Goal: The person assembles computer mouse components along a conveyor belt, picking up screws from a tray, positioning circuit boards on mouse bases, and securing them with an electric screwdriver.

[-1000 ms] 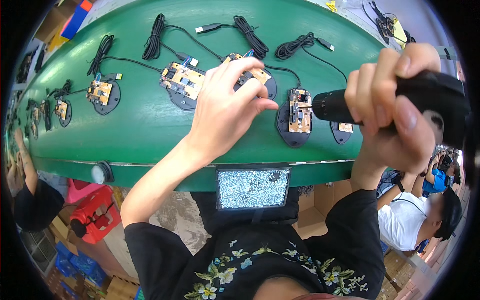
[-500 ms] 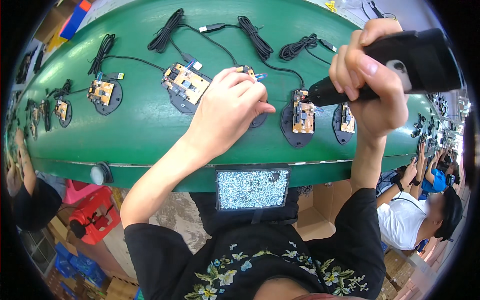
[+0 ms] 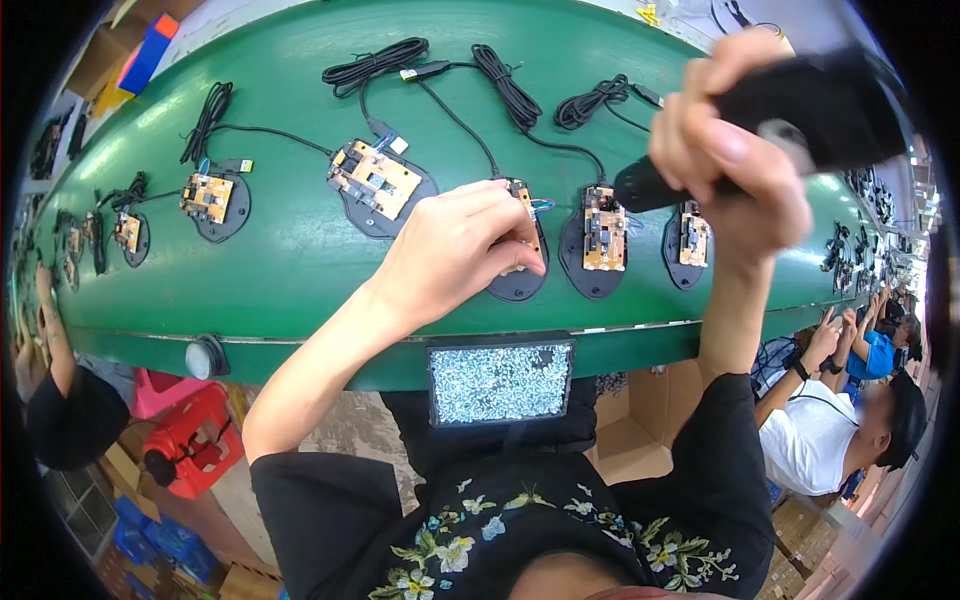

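My left hand (image 3: 455, 250) has its fingers curled over an open mouse base (image 3: 520, 288) with a tan circuit board, covering much of it. In my right hand (image 3: 735, 160) is a black power screwdriver (image 3: 815, 110), smeared by motion. Its dark nose points left, close to the upper end of another mouse base (image 3: 603, 240), which lies flat with its board facing up; whether they touch I cannot tell. To the right sits one more mouse base (image 3: 688, 250), partly behind my right wrist. A larger mouse base (image 3: 380, 190) lies left of my left hand.
Coiled black cables (image 3: 508, 90) with USB plugs lie along the far side of the green work surface (image 3: 280, 270). At its front edge hangs a dark tray (image 3: 500, 380) of small shiny pieces. A red stool (image 3: 195, 440) stands lower left; co-workers (image 3: 815, 430) are at both sides.
My left hand has come nearer to me, along with the mouse base under it. The far-left cable coil beyond it has shifted right. The screwdriver's nose has lifted slightly and blurred.
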`<action>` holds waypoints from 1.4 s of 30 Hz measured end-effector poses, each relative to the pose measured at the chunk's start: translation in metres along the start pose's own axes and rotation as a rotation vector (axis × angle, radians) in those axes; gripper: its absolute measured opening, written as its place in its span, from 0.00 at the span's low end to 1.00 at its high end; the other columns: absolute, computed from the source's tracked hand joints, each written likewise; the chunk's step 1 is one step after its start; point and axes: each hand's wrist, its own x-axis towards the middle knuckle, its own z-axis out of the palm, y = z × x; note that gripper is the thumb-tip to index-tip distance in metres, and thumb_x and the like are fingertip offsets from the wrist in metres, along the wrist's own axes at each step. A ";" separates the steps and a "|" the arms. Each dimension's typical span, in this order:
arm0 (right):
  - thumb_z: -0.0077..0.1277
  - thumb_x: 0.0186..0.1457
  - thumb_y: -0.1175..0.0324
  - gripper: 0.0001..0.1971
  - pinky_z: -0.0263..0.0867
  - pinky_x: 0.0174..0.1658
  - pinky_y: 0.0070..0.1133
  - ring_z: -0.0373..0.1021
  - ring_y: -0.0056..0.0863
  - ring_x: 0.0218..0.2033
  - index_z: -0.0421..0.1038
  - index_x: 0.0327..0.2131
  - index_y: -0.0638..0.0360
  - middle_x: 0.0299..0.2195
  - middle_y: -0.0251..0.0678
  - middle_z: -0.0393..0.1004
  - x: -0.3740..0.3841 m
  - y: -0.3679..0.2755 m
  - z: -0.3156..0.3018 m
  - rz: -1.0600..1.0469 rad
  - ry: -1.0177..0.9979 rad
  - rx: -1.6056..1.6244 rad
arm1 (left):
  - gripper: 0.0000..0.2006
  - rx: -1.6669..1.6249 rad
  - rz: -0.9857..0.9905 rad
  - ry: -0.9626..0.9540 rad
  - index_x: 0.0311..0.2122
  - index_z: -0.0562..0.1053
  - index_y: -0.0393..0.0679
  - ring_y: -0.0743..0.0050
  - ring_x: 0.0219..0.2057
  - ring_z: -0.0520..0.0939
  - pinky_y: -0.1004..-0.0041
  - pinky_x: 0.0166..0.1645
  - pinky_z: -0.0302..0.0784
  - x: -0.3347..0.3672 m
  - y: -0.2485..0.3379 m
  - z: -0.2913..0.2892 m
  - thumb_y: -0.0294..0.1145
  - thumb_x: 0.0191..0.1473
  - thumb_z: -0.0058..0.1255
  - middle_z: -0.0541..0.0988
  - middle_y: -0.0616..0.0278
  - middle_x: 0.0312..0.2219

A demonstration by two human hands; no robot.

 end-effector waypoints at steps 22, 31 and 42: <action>0.56 0.52 0.66 0.21 0.64 0.21 0.17 0.66 0.17 0.16 0.61 0.48 0.56 0.20 0.24 0.67 -0.006 -0.027 0.050 -0.125 -0.072 0.096 | 0.10 0.017 0.130 0.049 0.29 0.78 0.41 0.67 0.32 0.85 0.62 0.55 0.75 -0.007 -0.002 -0.014 0.27 0.43 0.69 0.85 0.64 0.27; 0.56 0.53 0.65 0.20 0.64 0.21 0.18 0.65 0.17 0.16 0.61 0.48 0.55 0.21 0.24 0.67 0.003 -0.016 0.059 -0.154 -0.123 0.140 | 0.13 0.045 0.112 0.054 0.27 0.75 0.42 0.68 0.28 0.82 0.61 0.54 0.75 -0.017 -0.003 -0.028 0.28 0.39 0.72 0.80 0.67 0.23; 0.53 0.56 0.65 0.19 0.60 0.24 0.20 0.60 0.18 0.17 0.62 0.49 0.57 0.22 0.27 0.64 0.000 -0.006 0.045 -0.101 -0.036 0.045 | 0.31 0.219 0.241 0.215 0.41 0.80 0.44 0.64 0.38 0.80 0.63 0.47 0.72 -0.016 0.006 -0.042 0.45 0.28 0.77 0.79 0.63 0.35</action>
